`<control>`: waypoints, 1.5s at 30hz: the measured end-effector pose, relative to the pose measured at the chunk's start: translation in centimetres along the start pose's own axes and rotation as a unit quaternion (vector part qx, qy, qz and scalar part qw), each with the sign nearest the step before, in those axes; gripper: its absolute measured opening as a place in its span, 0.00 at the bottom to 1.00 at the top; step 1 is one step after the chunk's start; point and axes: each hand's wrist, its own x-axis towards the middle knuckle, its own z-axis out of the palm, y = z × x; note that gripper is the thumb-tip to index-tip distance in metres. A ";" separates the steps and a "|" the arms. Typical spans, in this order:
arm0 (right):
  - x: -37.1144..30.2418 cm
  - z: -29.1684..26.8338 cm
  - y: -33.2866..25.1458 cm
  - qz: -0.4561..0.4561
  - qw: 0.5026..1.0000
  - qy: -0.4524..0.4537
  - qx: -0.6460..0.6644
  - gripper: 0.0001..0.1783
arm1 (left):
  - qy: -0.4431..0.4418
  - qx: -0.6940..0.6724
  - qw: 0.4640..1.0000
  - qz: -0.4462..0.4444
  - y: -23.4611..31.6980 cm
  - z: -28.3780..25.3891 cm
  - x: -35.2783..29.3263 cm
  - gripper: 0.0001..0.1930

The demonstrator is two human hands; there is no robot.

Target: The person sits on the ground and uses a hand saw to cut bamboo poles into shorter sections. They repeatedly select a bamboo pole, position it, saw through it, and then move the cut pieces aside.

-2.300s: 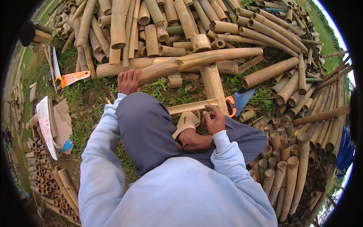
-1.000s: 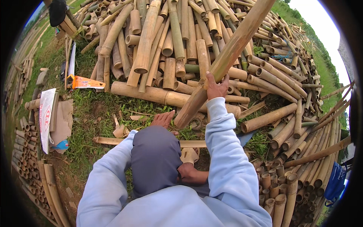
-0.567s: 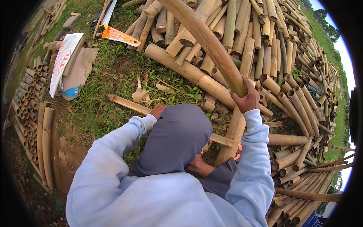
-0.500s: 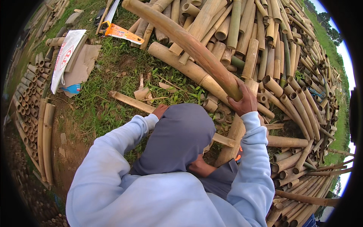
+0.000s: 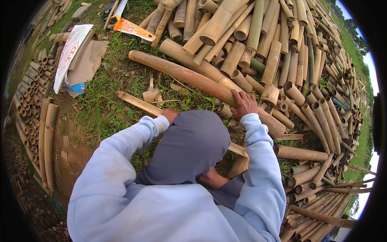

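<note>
My right hand (image 5: 244,104) is bent over the top of a thick reddish-brown pole (image 5: 181,77), its fingers curled across it. The pole slants from the upper left to a blunt end beyond my right wrist, beside a pale bamboo pole (image 5: 193,64). My left hand (image 5: 171,115) is closed at a split bamboo strip (image 5: 139,103), next to my grey-clad knee (image 5: 189,141). The strip runs behind that knee and shows again on its right side. Part of the left hand's fingers is hidden. A bamboo piece (image 5: 238,166) stands between my legs, mostly covered by my right sleeve.
Cut bamboo tubes (image 5: 278,60) are heaped at the far right, with further tubes (image 5: 302,153) near my right arm. An orange-sheathed saw (image 5: 131,29) lies on the grass at the far left. A white sack (image 5: 72,56) and cardboard (image 5: 92,60) lie near stacked bamboo (image 5: 34,97).
The reddish-brown pole has come down from a raised, steeper tilt to lie lower. My right hand has shifted from gripping its near end to its upper side, farther along. My left hand stays put.
</note>
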 end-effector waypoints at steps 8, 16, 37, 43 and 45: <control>-1.6 0.5 0.8 0.052 0.992 0.094 0.064 0.39 | 0.127 0.163 0.969 0.136 4.1 -8.5 2.6 0.16; -8.1 -6.5 0.4 0.054 0.989 -0.063 0.122 0.28 | 0.236 0.250 0.935 0.084 0.9 -17.0 6.3 0.22; -3.3 -3.4 0.4 0.060 0.987 0.104 0.108 0.27 | 0.146 0.116 0.982 -0.012 -1.6 -21.1 11.6 0.24; -0.3 -4.1 1.2 0.097 0.991 0.039 0.082 0.30 | 0.155 0.090 0.984 -0.020 -1.3 -21.4 11.3 0.32; -1.0 -3.4 2.9 0.094 0.990 0.063 0.083 0.28 | 0.148 0.102 0.984 -0.017 -0.8 -20.4 12.4 0.33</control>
